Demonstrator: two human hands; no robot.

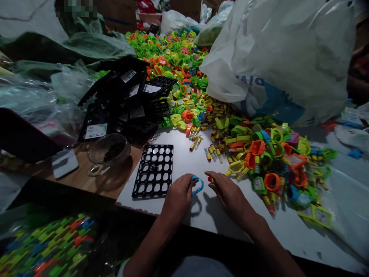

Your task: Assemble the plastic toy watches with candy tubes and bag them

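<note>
My left hand [180, 190] pinches a blue plastic toy watch [198, 186], its band curved into a ring, above the white tabletop. Just to the right, my right hand [227, 190] closes its fingertips on a small yellow tube with a red end [211, 179]. The hands are a short gap apart. Left of my left hand lies a black grid tray [152, 169] with rows of openings. Beyond my right hand rises a pile of toy watches [271, 154] in green, orange, yellow and blue, with more small tubes [212, 152] scattered at its near edge.
A large white plastic bag [282, 57] bulges over the pile. Stacked black trays with labels [123, 96] stand at the left, behind a clear glass cup [109, 149]. A long heap of colourful pieces [175, 54] stretches to the back. A bag of pieces [49, 246] sits below left.
</note>
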